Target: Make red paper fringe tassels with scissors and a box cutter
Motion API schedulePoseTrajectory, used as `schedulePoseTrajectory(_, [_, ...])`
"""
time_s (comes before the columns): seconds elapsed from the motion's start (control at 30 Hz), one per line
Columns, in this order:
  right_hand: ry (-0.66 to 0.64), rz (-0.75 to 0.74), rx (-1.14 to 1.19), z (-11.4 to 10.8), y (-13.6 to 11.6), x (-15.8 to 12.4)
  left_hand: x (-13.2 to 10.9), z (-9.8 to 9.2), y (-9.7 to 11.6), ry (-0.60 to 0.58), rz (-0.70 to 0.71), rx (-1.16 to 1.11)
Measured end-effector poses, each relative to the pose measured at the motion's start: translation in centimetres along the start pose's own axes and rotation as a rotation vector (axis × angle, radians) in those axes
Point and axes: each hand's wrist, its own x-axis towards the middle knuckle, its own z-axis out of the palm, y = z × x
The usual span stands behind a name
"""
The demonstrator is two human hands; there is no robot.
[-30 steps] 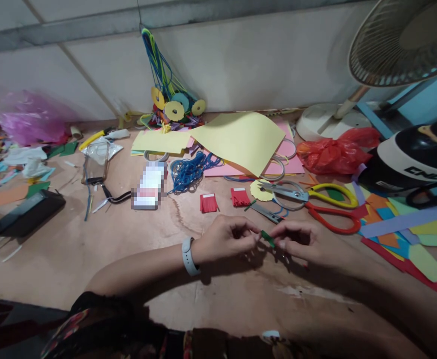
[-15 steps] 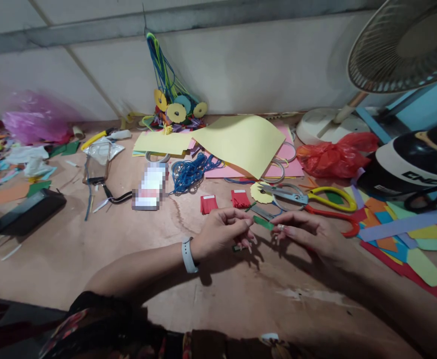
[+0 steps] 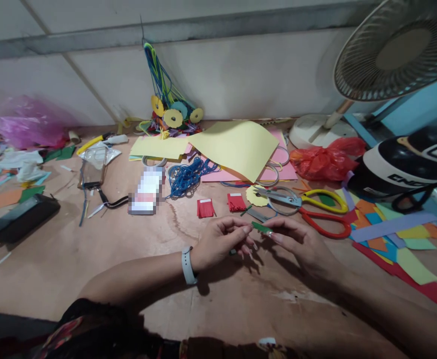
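Observation:
Between my two hands is a small green paper strip (image 3: 260, 228), narrow and slightly tilted. My left hand (image 3: 229, 238), with a pale watch band at the wrist, pinches its left end. Thumb and fingers of my right hand (image 3: 297, 239) close on its right end. A second bit of green shows under my left fingers, mostly hidden. Just beyond the hands lie two red fringed paper pieces (image 3: 205, 208) with white tops. Scissors (image 3: 284, 197) with one yellow and one red handle rest past my right hand, over a yellow scalloped paper disc (image 3: 255, 196).
Tangled blue cord (image 3: 188, 177), a phone (image 3: 147, 191) with a blurred screen and yellow paper sheets (image 3: 237, 147) lie farther back. At right are colored paper scraps (image 3: 386, 234), a black-and-white bottle (image 3: 401, 164), a red plastic bag (image 3: 323, 159) and a fan (image 3: 401, 50). A black box (image 3: 22, 217) sits left.
The green strip has turned slightly and looks narrower, and my hands are a little closer together. The whole view has shifted slightly.

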Motion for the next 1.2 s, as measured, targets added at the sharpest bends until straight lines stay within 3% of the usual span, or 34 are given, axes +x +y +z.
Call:
schedulePoseTrajectory(0.13, [-0.062, -0.001, -0.005, 0.0, 0.1, 0.0, 0.0, -0.1, -0.2, -0.008, 0.009, -0.019])
schedulePoseTrajectory(0.3, [0.066, -0.008, 0.047, 0.8, 0.5, 0.2, 0.1, 0.0, -0.3, -0.003, -0.009, -0.029])
schedulePoseTrajectory(0.57, [0.126, -0.123, -0.022, 0.4, 0.8, 0.3, 0.0, 0.0, -0.5, -0.026, -0.024, -0.035])
schedulePoseTrajectory(0.77, [0.17, -0.118, -0.066, -0.3, 0.2, 0.6, -0.4, -0.4, -0.3, -0.095, -0.018, -0.038])
schedulePoseTrajectory(0.83, [0.225, -0.23, -0.188, -1.3, -0.2, 1.2, -0.5, -0.5, -0.3, -0.097, -0.011, -0.028])
schedulePoseTrajectory(0.93, [0.353, -0.588, -0.552, -3.3, -0.3, 2.3, -0.5, -0.5, -0.6, -0.089, -0.034, -0.036])
schedulePoseTrajectory(1.0, [0.411, -0.749, -0.771, -4.4, 0.0, 3.1, -0.5, -0.4, -0.8, -0.072, -0.053, -0.049])
schedulePoseTrajectory(1.2, [0.47, -0.958, -1.084, -6.0, 1.3, 4.8, -0.6, -0.1, -0.9, -0.072, -0.069, -0.067])
